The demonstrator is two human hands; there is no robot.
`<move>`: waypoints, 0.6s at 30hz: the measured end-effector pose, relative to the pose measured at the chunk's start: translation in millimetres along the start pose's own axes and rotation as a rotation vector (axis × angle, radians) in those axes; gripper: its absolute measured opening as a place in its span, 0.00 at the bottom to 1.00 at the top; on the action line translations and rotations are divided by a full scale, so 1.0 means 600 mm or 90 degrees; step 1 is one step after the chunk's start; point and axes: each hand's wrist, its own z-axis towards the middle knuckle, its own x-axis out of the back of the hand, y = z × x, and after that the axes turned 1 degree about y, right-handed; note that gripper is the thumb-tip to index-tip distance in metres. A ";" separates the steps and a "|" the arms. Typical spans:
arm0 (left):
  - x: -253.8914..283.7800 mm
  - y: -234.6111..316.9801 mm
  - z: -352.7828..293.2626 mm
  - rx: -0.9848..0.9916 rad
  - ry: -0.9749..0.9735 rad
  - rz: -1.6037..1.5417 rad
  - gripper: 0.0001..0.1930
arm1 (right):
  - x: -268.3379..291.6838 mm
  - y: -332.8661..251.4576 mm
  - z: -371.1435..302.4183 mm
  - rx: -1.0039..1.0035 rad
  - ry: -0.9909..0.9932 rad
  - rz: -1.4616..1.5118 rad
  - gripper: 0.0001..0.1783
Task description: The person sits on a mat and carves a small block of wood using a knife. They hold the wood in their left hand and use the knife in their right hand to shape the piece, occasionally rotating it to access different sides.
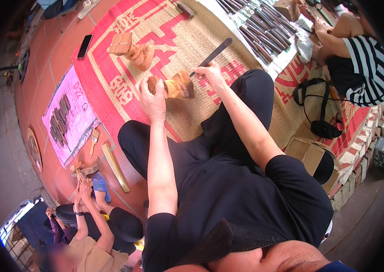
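My left hand [152, 97] is wrapped round the squared end of a carved wooden piece [179, 86], which lies sideways above the mat in front of my knees. Its waisted body is light brown with darker grain. In my right hand [211, 77] is a long, flat, dark file-like tool [218, 50]; one end meets or nearly meets the wood, while the other points away to the far right. A second carved wooden figure [140, 55] with a square block end rests on the mat farther off. Whether the tool touches the wood is hard to make out.
A red and straw mat [173, 41] spreads under the work. Leftward are a phone [84, 46], a pink cloth [74, 86] with dark tools, a brush [94, 142] and a wooden strip [115, 167]. Many tools [269, 34] lie far right; people sit on both sides.
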 end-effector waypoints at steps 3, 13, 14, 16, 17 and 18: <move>-0.001 0.001 -0.001 0.004 -0.005 0.007 0.18 | -0.005 0.010 0.002 0.012 -0.012 -0.041 0.06; -0.003 0.017 -0.003 0.012 -0.010 0.012 0.18 | -0.034 0.029 -0.002 0.099 -0.033 -0.206 0.07; -0.003 0.016 -0.002 0.010 -0.010 0.011 0.18 | -0.035 0.029 -0.002 0.103 -0.038 -0.225 0.08; -0.003 0.016 -0.002 0.008 -0.012 0.008 0.18 | -0.035 0.030 -0.002 0.111 -0.048 -0.242 0.10; -0.003 0.016 -0.002 0.008 -0.012 0.005 0.18 | -0.033 0.037 0.003 0.117 -0.054 -0.242 0.11; -0.003 0.016 -0.001 0.009 -0.012 0.003 0.18 | -0.034 0.037 0.005 0.123 -0.060 -0.241 0.12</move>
